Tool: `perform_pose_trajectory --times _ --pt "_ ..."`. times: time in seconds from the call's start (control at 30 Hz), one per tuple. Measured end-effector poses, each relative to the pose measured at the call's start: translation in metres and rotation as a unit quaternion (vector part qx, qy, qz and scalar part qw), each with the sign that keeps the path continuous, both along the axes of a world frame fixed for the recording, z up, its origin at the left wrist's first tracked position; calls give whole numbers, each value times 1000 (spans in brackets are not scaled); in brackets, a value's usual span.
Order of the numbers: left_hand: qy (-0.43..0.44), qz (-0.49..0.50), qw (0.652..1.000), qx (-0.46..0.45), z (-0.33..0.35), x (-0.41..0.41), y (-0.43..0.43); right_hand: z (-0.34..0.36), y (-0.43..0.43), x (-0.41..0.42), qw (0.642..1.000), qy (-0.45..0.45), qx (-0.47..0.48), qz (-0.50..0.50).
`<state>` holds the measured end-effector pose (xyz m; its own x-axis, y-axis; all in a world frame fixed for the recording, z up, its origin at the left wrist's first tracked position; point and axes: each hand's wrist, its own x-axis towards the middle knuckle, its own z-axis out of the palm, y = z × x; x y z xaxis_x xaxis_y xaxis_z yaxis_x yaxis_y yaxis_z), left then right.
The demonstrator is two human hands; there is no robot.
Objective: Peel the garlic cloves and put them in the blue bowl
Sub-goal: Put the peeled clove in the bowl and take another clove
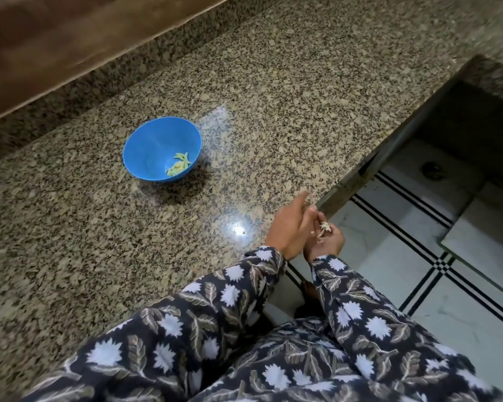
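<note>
- Head view: the blue bowl (145, 134) sits on the bench (273, 97), well apart from both hands. A few peeled cloves (179, 168) lie in it already.
- The right hand (328, 245) is curled around a garlic clove (324, 227) that has loose white skin on it. It is held just past the bench edge, over the floor (389, 256).
- The left hand (288, 227) is right beside the clove, with its back to us and one finger sticking out. I cannot tell if it is pinching the skin or is open.
- I think the step now is peeling this clove.
- Next, the skin needs pulling off all the way. Then the bare clove needs a long reach over the bench to drop into the bowl.
</note>
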<state>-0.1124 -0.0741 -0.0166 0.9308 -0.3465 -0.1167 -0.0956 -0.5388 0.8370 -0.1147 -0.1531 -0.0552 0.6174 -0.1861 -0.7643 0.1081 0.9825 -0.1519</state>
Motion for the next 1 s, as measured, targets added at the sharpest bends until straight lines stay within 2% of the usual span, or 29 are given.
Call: perform_pose_trajectory --times 0.03,0.13,0.23,0.33,0.47,0.63,0.73,0.9,1.0 --pt "-1 15 999 -28 6 2 1 4 0 0 1000 -5 -6 -2" --pt "-51 43 998 -13 15 9 15 21 -1 0 998 -49 -26 4" --pt "-55 192 980 -13 15 20 55 38 6 6 995 -83 -40 34" --pt "-51 315 945 75 6 23 115 48 24 16 990 -95 -22 99" --pt "-63 373 915 138 -7 7 163 46 53 24 975 -100 1 198" --pt "-51 450 879 151 -17 -16 170 45 79 33 949 -90 7 301" --pt "-55 446 879 158 -16 -22 169 44 90 38 931 -77 4 356" --pt "-31 402 880 251 -18 -44 164 40 96 46 890 -76 9 450" --pt "-75 395 882 245 -18 -63 143 41 96 49 863 -71 5 500"
